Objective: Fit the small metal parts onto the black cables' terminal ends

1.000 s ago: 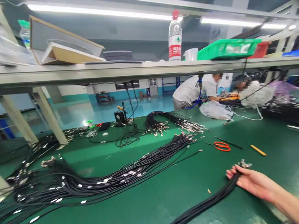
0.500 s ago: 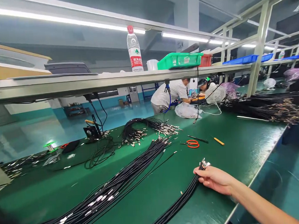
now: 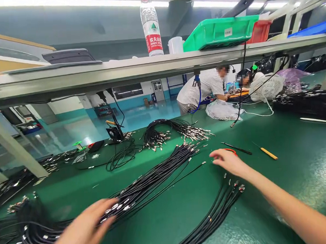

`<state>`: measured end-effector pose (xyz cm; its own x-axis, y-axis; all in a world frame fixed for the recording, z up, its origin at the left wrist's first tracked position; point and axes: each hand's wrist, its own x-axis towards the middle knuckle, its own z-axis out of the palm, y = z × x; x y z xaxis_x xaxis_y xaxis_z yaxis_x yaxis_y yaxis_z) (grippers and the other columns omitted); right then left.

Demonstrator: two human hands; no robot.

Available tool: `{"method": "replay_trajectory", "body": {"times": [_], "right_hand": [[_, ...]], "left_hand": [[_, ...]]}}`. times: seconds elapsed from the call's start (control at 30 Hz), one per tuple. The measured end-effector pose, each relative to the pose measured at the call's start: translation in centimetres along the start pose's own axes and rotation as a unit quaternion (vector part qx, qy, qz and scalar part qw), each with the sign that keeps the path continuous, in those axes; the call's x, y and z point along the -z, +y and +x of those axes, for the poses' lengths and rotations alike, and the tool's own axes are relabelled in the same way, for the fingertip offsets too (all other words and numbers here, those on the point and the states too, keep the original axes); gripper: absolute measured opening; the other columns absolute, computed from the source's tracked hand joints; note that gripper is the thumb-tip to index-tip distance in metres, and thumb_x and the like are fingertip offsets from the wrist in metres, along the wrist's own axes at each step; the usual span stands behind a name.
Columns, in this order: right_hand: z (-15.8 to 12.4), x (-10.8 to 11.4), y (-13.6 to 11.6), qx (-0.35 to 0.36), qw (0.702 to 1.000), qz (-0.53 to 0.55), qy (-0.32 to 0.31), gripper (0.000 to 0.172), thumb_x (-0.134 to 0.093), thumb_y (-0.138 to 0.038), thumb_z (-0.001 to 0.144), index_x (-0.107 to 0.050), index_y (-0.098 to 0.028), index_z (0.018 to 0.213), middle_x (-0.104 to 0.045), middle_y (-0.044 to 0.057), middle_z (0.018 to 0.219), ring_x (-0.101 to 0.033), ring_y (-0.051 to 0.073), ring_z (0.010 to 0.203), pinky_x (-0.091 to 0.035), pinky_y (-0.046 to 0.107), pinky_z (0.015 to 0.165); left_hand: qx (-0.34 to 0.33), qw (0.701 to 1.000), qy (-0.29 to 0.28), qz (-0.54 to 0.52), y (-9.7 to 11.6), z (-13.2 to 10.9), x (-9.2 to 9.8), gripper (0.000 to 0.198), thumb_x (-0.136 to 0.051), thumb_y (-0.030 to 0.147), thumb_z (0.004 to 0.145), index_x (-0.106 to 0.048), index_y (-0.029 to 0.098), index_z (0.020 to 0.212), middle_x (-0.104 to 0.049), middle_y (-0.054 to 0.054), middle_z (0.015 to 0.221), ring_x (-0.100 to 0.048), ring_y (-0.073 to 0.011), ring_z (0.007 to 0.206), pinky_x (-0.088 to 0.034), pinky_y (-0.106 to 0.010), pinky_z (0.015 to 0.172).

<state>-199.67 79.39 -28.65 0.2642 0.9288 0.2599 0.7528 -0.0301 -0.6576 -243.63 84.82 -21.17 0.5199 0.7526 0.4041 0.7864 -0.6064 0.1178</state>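
My left hand (image 3: 91, 222) is at the long bundle of black cables (image 3: 155, 177), thumb and fingers apart on either side of some white-marked strands. Whether it touches them I cannot tell. My right hand (image 3: 228, 163) holds nothing, fingers stretched out, above the table by the red-handled scissors (image 3: 232, 150), which it mostly covers. Below it a smaller bundle of black cables (image 3: 214, 215) lies on the green table (image 3: 265, 204), its metal-tipped ends fanned out. Behind the long bundle rests a curved bundle of black cables (image 3: 163, 127) with metal ends.
A black pen-like tool (image 3: 237, 148) and a yellow-handled tool (image 3: 269, 153) lie to the right. Above runs a shelf (image 3: 95, 72) with a water bottle (image 3: 152, 31) and a green bin (image 3: 224, 33). A white fan (image 3: 266, 87) stands farther back, near two people.
My right hand has let go of the smaller cable bundle and moved up and away, toward the scissors. My left hand has come into view over the long bundle. The view has shifted.
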Motion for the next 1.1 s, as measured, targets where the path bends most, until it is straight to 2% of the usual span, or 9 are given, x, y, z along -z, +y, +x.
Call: {"method": "replay_trajectory", "body": {"times": [0.1, 0.2, 0.3, 0.43, 0.53, 0.6, 0.67, 0.83, 1.1], "right_hand": [[3.0, -3.1, -0.9, 0.034, 0.998, -0.015, -0.054, 0.023, -0.056, -0.001, 0.060, -0.060, -0.017, 0.076, -0.056, 0.005, 0.082, -0.052, 0.020, 0.083, -0.039, 0.031, 0.077], [3.5, -4.0, -0.1, 0.059, 0.995, -0.015, -0.076, 0.015, -0.056, -0.002, 0.063, -0.056, -0.017, 0.067, -0.053, 0.004, 0.079, -0.049, 0.020, 0.082, -0.037, 0.030, 0.075], [3.0, -3.1, 0.7, 0.071, 0.992, 0.016, -0.101, 0.010, -0.051, -0.009, 0.073, -0.051, -0.017, 0.067, -0.053, 0.001, 0.069, -0.048, 0.016, 0.070, -0.038, 0.025, 0.064], [2.7, -1.3, 0.0, 0.076, 0.985, 0.103, -0.116, 0.011, -0.044, -0.017, 0.080, -0.050, -0.017, 0.071, -0.052, -0.003, 0.064, -0.047, 0.012, 0.062, -0.035, 0.021, 0.055], [2.8, -1.0, -0.8, 0.064, 0.977, 0.178, -0.098, 0.014, -0.045, -0.023, 0.082, -0.051, -0.017, 0.070, -0.051, -0.003, 0.061, -0.046, 0.012, 0.059, -0.034, 0.021, 0.054], [2.8, -1.2, -1.0, 0.069, 0.980, 0.173, -0.068, 0.017, -0.046, -0.025, 0.082, -0.051, -0.017, 0.067, -0.049, -0.004, 0.059, -0.044, 0.011, 0.057, -0.032, 0.022, 0.054], [2.8, -1.5, -0.9, 0.078, 0.985, 0.146, -0.049, 0.020, -0.048, -0.027, 0.082, -0.050, -0.017, 0.064, -0.048, -0.004, 0.058, -0.042, 0.011, 0.057, -0.031, 0.022, 0.053], [2.7, -1.7, -0.8, 0.082, 0.989, 0.107, -0.067, 0.030, -0.044, -0.030, 0.085, -0.046, -0.017, 0.058, -0.044, -0.005, 0.053, -0.040, 0.010, 0.053, -0.029, 0.022, 0.052], [2.6, -2.0, -0.6, 0.080, 0.982, 0.144, -0.091, 0.037, -0.037, -0.034, 0.088, -0.042, -0.017, 0.056, -0.042, -0.005, 0.053, -0.039, 0.010, 0.052, -0.030, 0.022, 0.052]], "left_hand": [[-0.059, 0.989, -0.094, -0.099, 8.1, 5.5, -5.8, 0.021, -0.050, 0.031, 0.080, -0.064, 0.023, 0.094, -0.061, -0.005, 0.100, -0.055, -0.0202, 0.093, -0.042, -0.032, 0.087], [-0.049, 0.975, -0.087, -0.197, 15.9, 10.4, -12.0, 0.022, -0.057, 0.022, 0.074, -0.063, 0.018, 0.095, -0.060, -0.010, 0.098, -0.052, -0.0237, 0.095, -0.040, -0.037, 0.087], [-0.031, 0.970, -0.091, -0.224, 19.8, 12.7, -16.2, 0.027, -0.064, 0.013, 0.065, -0.063, 0.017, 0.092, -0.061, -0.010, 0.091, -0.054, -0.0256, 0.089, -0.042, -0.036, 0.079], [-0.007, 0.958, -0.091, -0.272, 20.0, 12.7, -17.8, 0.013, -0.052, 0.018, 0.077, -0.064, 0.018, 0.081, -0.062, -0.004, 0.076, -0.056, -0.0186, 0.073, -0.043, -0.029, 0.069], [0.028, 0.911, -0.075, -0.404, 19.5, 12.5, -17.6, 0.018, -0.048, 0.024, 0.080, -0.064, 0.018, 0.084, -0.062, -0.003, 0.073, -0.055, -0.0163, 0.068, -0.042, -0.026, 0.065], [0.054, 0.869, -0.067, -0.488, 19.4, 12.5, -17.6, 0.018, -0.052, 0.026, 0.077, -0.064, 0.017, 0.087, -0.062, -0.004, 0.076, -0.053, -0.0157, 0.067, -0.041, -0.025, 0.062], [0.068, 0.843, -0.082, -0.527, 19.4, 12.5, -17.6, 0.018, -0.054, 0.028, 0.076, -0.064, 0.016, 0.085, -0.059, -0.003, 0.072, -0.050, -0.0132, 0.059, -0.039, -0.023, 0.056], [0.075, 0.796, -0.159, -0.579, 19.2, 12.7, -17.7, 0.024, -0.051, 0.034, 0.078, -0.058, 0.013, 0.070, -0.046, 0.002, 0.053, -0.038, -0.0084, 0.045, -0.030, -0.021, 0.048], [0.073, 0.744, -0.185, -0.637, 18.7, 12.6, -18.1, 0.027, -0.051, 0.037, 0.080, -0.058, 0.011, 0.074, -0.041, 0.002, 0.058, -0.028, -0.0067, 0.049, -0.019, -0.021, 0.047]]}}
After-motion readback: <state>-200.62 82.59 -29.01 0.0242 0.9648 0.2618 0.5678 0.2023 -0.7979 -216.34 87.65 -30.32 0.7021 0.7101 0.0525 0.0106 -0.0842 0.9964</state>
